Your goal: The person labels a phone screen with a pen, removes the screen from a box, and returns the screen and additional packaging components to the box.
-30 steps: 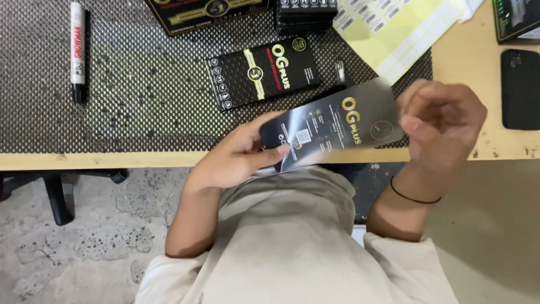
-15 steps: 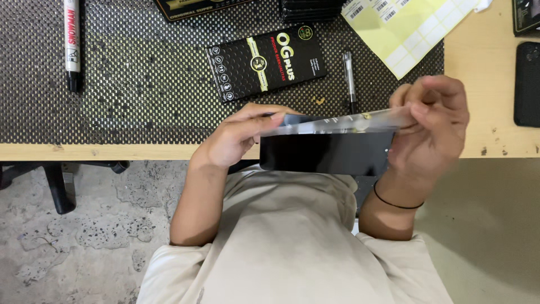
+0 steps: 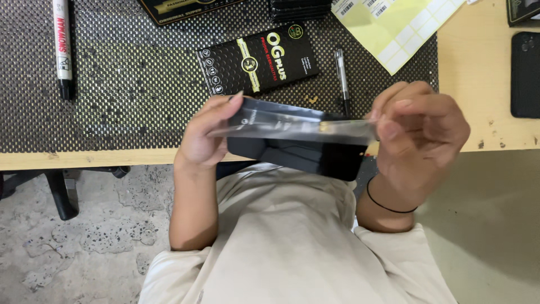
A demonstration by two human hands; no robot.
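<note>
Holding a black packet [image 3: 292, 143] by both ends just off the desk's near edge: left hand [image 3: 205, 135] curled on one end, right hand [image 3: 419, 132] pinching the clear sleeve [image 3: 292, 130] at the other. Looks mid-sleeving; next probably needs a steady slide. Mesh mat [image 3: 129, 84] on wooden desk [image 3: 478, 95], marker [image 3: 61, 45] far left, pen [image 3: 342, 76], boxed packet [image 3: 259, 59], label sheet [image 3: 405, 25], phone [image 3: 525, 73] right edge. Rough concrete floor [image 3: 84, 225] below.

There is only one view, from the camera worn on the person's head. It looks steeply down and close over the near edge of the table [image 3: 478, 135], taking in the person's chest, both forearms and the floor [image 3: 84, 236] below.
</note>
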